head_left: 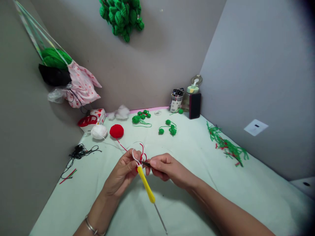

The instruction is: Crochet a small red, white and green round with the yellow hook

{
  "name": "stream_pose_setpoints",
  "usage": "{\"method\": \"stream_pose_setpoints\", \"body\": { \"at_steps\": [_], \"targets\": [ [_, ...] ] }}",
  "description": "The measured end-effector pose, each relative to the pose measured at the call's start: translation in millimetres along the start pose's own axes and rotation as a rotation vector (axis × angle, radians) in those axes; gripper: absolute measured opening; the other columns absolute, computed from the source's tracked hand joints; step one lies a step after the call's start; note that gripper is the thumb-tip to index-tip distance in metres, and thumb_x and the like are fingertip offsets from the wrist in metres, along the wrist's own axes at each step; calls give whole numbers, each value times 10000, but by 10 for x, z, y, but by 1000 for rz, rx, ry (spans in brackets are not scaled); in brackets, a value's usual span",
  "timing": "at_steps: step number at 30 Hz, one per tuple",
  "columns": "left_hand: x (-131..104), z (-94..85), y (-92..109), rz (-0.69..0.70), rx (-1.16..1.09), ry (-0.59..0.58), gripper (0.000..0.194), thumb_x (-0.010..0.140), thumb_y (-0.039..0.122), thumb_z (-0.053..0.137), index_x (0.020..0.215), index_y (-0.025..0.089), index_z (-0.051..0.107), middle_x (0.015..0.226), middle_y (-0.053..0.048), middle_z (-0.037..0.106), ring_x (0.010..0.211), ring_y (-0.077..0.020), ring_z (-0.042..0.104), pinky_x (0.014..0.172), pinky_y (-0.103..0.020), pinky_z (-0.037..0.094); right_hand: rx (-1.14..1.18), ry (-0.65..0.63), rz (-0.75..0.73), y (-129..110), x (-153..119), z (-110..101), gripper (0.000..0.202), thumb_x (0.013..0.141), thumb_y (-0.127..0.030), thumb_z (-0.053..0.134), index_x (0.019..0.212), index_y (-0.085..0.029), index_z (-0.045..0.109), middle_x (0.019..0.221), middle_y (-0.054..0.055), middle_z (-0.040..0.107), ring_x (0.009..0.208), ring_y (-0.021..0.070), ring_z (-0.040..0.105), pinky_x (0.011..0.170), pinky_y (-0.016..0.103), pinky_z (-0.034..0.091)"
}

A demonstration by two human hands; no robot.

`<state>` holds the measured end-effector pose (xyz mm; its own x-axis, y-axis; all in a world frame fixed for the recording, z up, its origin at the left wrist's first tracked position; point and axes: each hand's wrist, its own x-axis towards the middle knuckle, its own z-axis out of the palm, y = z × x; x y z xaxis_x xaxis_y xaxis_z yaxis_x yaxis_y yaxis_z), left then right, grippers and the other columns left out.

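Between the fingertips of my left hand point(123, 168) is a small piece of red and white yarn point(136, 156), with a white loop standing up and red strands curling above. My right hand point(169, 167) is closed on a slim dark pointed tool point(146, 164), whose tip touches the yarn; its exact kind is unclear. A crochet hook with a yellow handle point(146, 185) slants down to the right from the fingers, its metal end towards me. A red yarn ball point(116, 131) and a white yarn ball point(98, 132) lie beyond my left hand, their strands trailing towards the work.
Small green crocheted balls point(173, 131) lie mid-table. Yarn scraps point(228, 146) are at the right, black cord point(80, 151) at the left. A pen cup point(176, 102), a bottle point(193, 89) and a phone point(195, 106) stand at the back corner. Bags point(83, 82) hang left.
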<state>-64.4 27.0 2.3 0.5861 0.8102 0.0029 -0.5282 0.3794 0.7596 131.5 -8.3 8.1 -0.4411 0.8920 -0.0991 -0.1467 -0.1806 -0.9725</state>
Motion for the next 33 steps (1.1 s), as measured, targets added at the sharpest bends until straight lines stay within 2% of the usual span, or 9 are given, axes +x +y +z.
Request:
{"method": "stream_pose_setpoints", "body": {
  "at_steps": [10, 14, 17, 19, 22, 25, 28, 30, 33],
  "targets": [
    [0, -9, -9, 14, -18, 23, 281, 750, 300, 956, 755, 208, 690, 785, -8, 706, 716, -189, 712, 707, -296, 568, 57, -10, 2, 35, 2, 19, 507, 900, -649, 697, 798, -153, 711, 530, -93, 365, 481, 68, 226, 466, 264, 130],
    [6, 11, -13, 36, -33, 46, 299, 726, 273, 973, 729, 193, 685, 735, 18, 643, 714, -150, 665, 758, -279, 580, 86, 21, 0, 6, 14, 21, 533, 890, -688, 668, 793, -164, 676, 521, -108, 317, 473, 68, 173, 468, 259, 119],
    [11, 19, -11, 45, -47, 84, 303, 719, 249, 980, 725, 181, 684, 730, 42, 597, 714, -112, 620, 942, -328, 586, -91, 240, -66, -8, 29, -72, 504, 938, -659, 606, 845, -171, 693, 554, -84, 358, 490, 87, 258, 482, 250, 219],
    [17, 17, -10, 48, -55, 115, 287, 723, 234, 977, 749, 180, 697, 755, 48, 593, 718, -97, 605, 1014, -356, 572, -409, 487, -168, 10, 42, -162, 403, 967, -565, 616, 940, -178, 726, 653, -27, 507, 582, 132, 447, 573, 276, 395],
    [29, 14, -20, 54, -65, 162, 262, 740, 239, 966, 801, 191, 716, 794, 48, 606, 749, -96, 621, 987, -325, 580, -913, 716, -430, 75, 53, -241, 400, 972, -449, 672, 1292, -211, 678, 1115, 122, 691, 998, 279, 656, 886, 439, 555],
    [34, 35, -52, 47, -64, 203, 235, 767, 246, 948, 847, 203, 731, 842, 37, 641, 814, -109, 651, 894, -257, 579, -1125, 536, -727, 126, 34, -172, 620, 987, -401, 692, 1546, -248, 473, 1344, 170, 639, 1222, 307, 643, 992, 471, 584],
    [20, 97, -94, 29, -47, 223, 193, 798, 238, 925, 875, 193, 754, 880, 18, 677, 837, -110, 647, 825, -210, 552, -1161, 372, -922, 114, -21, -17, 504, 1024, -302, 652, 1510, -275, 521, 1204, 126, 697, 1078, 243, 696, 925, 391, 613],
    [-2, 154, -113, 14, -38, 227, 203, 806, 231, 919, 950, 188, 783, 928, 3, 700, 864, -112, 643, 836, -207, 536, -1089, 365, -944, 77, -62, 63, 370, 1046, -223, 606, 1411, -273, 624, 1119, 104, 723, 987, 212, 708, 867, 350, 611],
    [-40, 235, -119, -1, 24, 215, 341, 786, 240, 932, 1098, 210, 797, 1011, -11, 727, 965, -139, 648, 914, -231, 508, -832, 406, -845, 14, -96, 106, 279, 1049, -183, 591, 1276, -268, 730, 1052, 78, 762, 946, 190, 719, 830, 320, 597]
  ]
}}
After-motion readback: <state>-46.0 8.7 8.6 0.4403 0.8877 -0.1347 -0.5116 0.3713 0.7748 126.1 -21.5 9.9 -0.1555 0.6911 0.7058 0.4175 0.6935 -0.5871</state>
